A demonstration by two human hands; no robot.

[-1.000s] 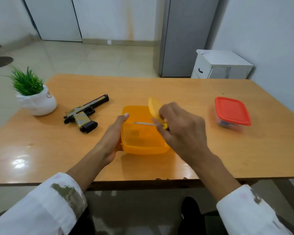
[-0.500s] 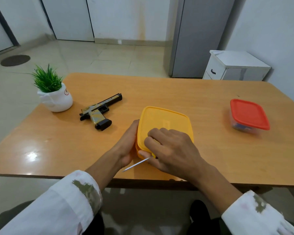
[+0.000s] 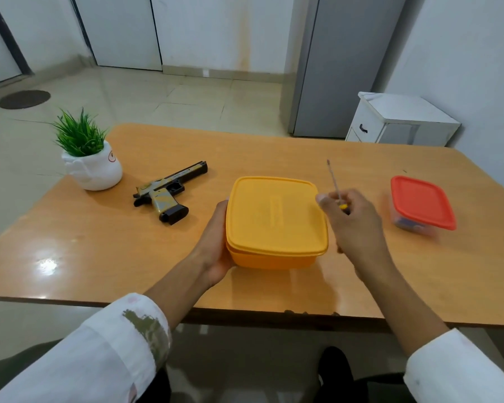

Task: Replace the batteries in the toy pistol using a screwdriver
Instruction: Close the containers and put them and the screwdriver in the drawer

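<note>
- The left hand [image 3: 216, 242] cups the left wall of the yellow box [image 3: 274, 219], close to the table's [image 3: 99, 257] near edge. The palm is against the side and the fingers curl round it, mostly hidden.
- The box stands at the middle of the near edge with its lid on.
- The right hand [image 3: 352, 225] hovers just right of the box. Its fingertips pinch the yellow handle of a thin screwdriver [image 3: 333, 181], whose shaft points up and away.
- The toy pistol [image 3: 169, 190] lies on its side left of the box, apart from it, barrel towards the far edge and grip towards the near left. No hand touches it.
- The pistol looks like light, stiff plastic, so it should lift easily with one hand. The grip or the slide seems the firmest hold. A smooth shell may slide on the glossy table under the screwdriver's push, so it wants pinning down.
- The battery cover and its screw do not show from here.
- A red-lidded box [image 3: 422, 202] sits by the right edge.
- A potted plant [image 3: 92, 167] stands at the far left corner.
</note>
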